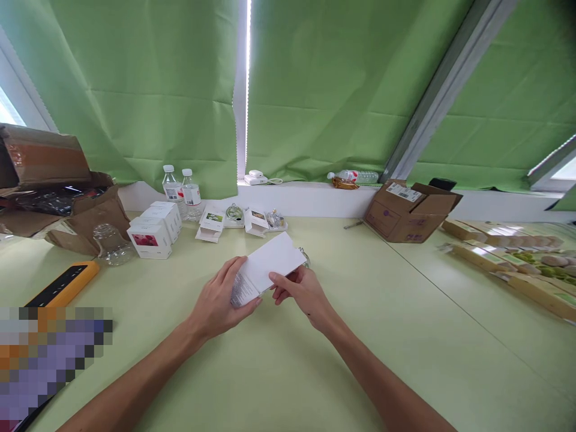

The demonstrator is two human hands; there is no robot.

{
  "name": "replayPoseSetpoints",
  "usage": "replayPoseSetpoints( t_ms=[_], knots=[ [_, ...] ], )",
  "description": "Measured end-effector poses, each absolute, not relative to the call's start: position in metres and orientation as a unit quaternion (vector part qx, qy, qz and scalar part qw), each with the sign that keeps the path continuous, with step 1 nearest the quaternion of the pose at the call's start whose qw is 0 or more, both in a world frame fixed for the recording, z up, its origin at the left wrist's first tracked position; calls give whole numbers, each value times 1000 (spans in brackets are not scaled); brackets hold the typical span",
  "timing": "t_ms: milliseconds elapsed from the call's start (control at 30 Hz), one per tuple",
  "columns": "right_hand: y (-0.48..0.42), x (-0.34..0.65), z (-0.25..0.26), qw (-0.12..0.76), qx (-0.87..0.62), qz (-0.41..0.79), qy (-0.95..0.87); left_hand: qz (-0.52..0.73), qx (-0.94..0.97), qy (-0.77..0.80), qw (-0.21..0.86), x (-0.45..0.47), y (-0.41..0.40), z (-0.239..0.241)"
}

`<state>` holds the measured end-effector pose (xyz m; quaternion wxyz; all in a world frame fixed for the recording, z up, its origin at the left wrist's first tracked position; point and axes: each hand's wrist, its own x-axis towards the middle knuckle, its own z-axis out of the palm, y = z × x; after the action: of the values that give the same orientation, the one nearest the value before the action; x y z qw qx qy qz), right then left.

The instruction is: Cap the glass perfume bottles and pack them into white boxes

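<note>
My left hand (220, 298) is closed round the lower left end of a small white cardboard box (274, 257), held tilted above the table. Fine print covers one side of the box near my left fingers. My right hand (299, 291) pinches the box's near right edge, thumb on top and fingers curled beneath. Past my right fingers shows part of a round clear glass piece (306, 258), mostly hidden by the box and hand. Further back lie two opened white boxes, one with a green picture (211, 222) and one with a dark picture (255, 222).
Left stand closed white boxes (150, 240), a clear jar (112, 245), two water bottles (191, 195) and an orange power strip (67, 285). Open cartons stand at far left (85, 210) and back right (400, 213). Long packs (486, 258) line the right. Green blinds hang behind.
</note>
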<state>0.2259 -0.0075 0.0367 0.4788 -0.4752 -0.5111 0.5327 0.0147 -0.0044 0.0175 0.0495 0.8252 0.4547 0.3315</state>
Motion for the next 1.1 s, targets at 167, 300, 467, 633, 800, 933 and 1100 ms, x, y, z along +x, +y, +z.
replayPoseSetpoints(
  t_ms=[167,300,467,633,800,933,1100],
  knots=[
    [-7,226,38,473,-474,542,-508,333,824,456,38,15,-6,19],
    [-8,226,38,472,-473,545,-507,331,831,445,39,16,-7,19],
    [-9,223,37,451,-474,550,-518,327,835,441,47,17,-8,19],
    [-10,220,39,472,-485,520,-521,324,830,450,60,16,-7,20],
    [-9,221,38,505,-473,511,-510,326,829,450,54,16,-6,19],
    [-7,223,36,518,-480,494,-507,325,830,449,54,16,-6,18],
    [-6,227,38,529,-485,463,-520,324,831,450,47,16,-7,19]
  ],
)
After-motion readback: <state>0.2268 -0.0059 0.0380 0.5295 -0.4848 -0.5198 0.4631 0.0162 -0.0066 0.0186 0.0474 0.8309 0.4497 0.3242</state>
